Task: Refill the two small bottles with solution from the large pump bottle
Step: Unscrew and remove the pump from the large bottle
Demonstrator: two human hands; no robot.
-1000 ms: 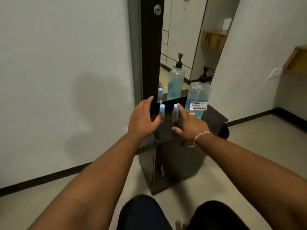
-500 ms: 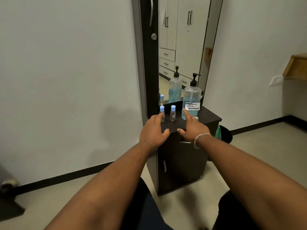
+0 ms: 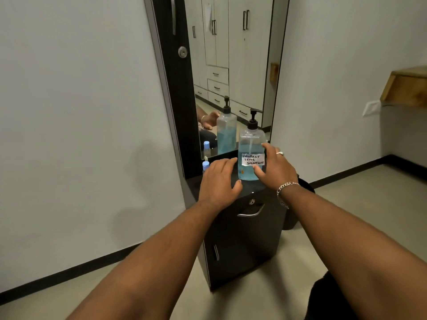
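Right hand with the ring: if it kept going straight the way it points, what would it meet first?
Probably the clear pump bottle of blue solution; the right hand is spread around it, though contact is unclear.

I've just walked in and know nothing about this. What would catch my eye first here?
Probably the large pump bottle of blue liquid, hand-labelled as contact lens solution, standing on a dark cabinet before a tall mirror. The right hand, with ring and bracelet, reaches around it, while the left hand hovers beside it, hiding all but one blue-capped small bottle.

Right hand [image 3: 276,168] moved onto pump bottle [image 3: 250,155], left hand [image 3: 218,181] now hiding one small bottle
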